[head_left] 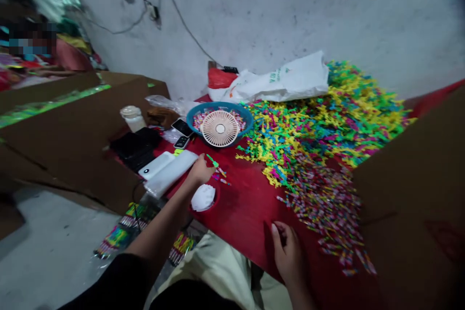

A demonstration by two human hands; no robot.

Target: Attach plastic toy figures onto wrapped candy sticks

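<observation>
White power banks (170, 172) lie just left of our left hand (199, 172), whose fingers reach a green plastic piece (212, 160); we cannot tell if they pinch it. A pink desk fan (220, 129) stands against a blue basket (232, 106) of small pieces, and our right hand (286, 254), curled, rests on the red table (247, 223) near the multicoloured heap (327, 126).

Workshop, bare wall (276, 14), red table (250, 218), plastic heaps (327, 116)

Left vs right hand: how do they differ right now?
The left hand stretches out beside a green plastic piece, while the right hand sits closer in, nearest the striped pieces. The left hand lies fairly flat; the right hand's fingers curl. Both are bare and over the red table.
</observation>
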